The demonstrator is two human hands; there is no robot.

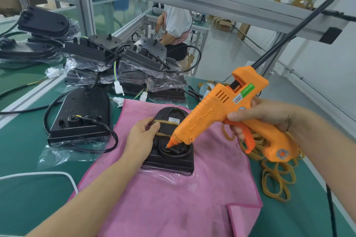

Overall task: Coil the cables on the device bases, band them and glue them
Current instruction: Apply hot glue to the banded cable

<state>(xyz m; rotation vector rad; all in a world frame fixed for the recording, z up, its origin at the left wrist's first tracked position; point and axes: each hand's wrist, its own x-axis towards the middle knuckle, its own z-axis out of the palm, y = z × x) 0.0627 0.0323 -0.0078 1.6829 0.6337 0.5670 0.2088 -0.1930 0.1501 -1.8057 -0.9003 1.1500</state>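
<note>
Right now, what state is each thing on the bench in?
Device base: on pink cloth, cable coiled, banded.
Rubber band: stretched across the base.
Glue gun: nozzle at the cable.
Left hand: holds the base.
Right hand: grips the gun.
Loose rubber bands: piled.

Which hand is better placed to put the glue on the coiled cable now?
The right hand: it grips the glue gun, nozzle at the cable. The left hand holds the base.
</note>
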